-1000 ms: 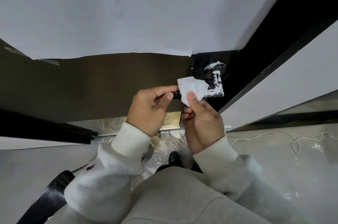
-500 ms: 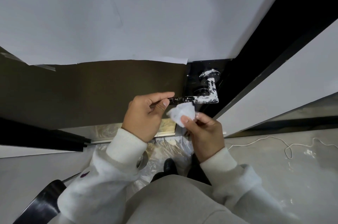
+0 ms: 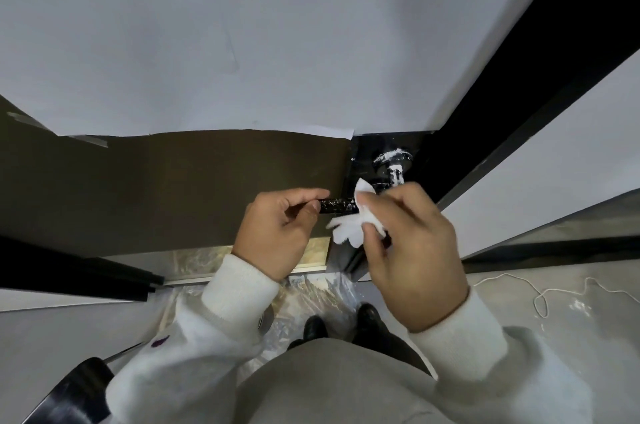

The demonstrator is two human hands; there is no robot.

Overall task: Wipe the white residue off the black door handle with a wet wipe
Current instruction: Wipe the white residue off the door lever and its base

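Observation:
The black door handle (image 3: 337,206) juts from the dark door, speckled with white residue; its round base (image 3: 393,160) is heavily smeared white. My left hand (image 3: 280,229) pinches the lever's free end between thumb and fingers. My right hand (image 3: 412,243) holds the white wet wipe (image 3: 360,219) wrapped over the lever near its bend, hiding that stretch of the handle.
White paper (image 3: 242,42) is taped over the upper door. The black door frame (image 3: 519,77) runs diagonally at right. Plastic sheeting (image 3: 311,288) covers the floor by my black shoes (image 3: 315,326). A white cord (image 3: 554,292) lies on the grey floor at right.
My right hand has risen from below the lever and brought the wipe onto the handle near its bend. My left hand has kept its pinch on the lever's end.

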